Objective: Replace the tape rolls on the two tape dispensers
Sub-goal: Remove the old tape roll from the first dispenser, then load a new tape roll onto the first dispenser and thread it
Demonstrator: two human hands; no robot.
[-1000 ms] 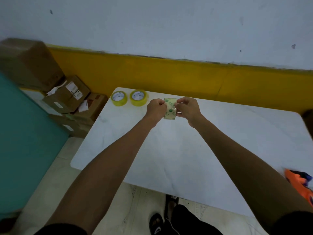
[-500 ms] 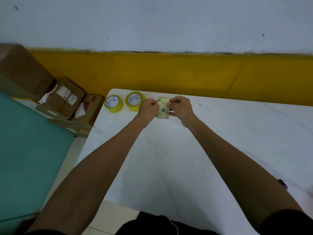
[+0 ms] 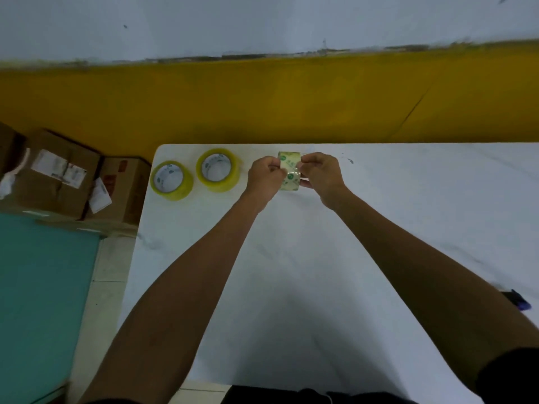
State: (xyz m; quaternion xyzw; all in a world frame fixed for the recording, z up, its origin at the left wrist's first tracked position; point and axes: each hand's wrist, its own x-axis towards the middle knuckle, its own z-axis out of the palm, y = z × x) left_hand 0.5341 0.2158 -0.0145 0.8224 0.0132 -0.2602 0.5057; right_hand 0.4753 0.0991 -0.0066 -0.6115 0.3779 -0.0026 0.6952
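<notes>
- A tape roll [image 3: 289, 171] stands on edge between both hands, above the far part of the white table [image 3: 291, 272], near its far edge.
- The left hand [image 3: 264, 177] has its fingers curled and pinches the roll's left side; the fingertips sit against the printed face of the roll.
- The right hand [image 3: 320, 174] has its fingers curled round the roll's right side, thumb and fingers clamped on it.
- The roll's pale band with green print faces the camera between the two sets of fingers; whether its lower edge touches the table I cannot tell.
- Left of the held roll, two yellow tape rolls [image 3: 172, 179] [image 3: 218, 169] lie flat on the table, just beside each other, near the table's far left corner.
- Beyond the table's left edge sit cardboard boxes [image 3: 58, 173], closed, with paper labels on them; what is inside is hidden.
- At the table's right edge a small dark object [image 3: 517, 298] shows, too blurred to tell.
</notes>
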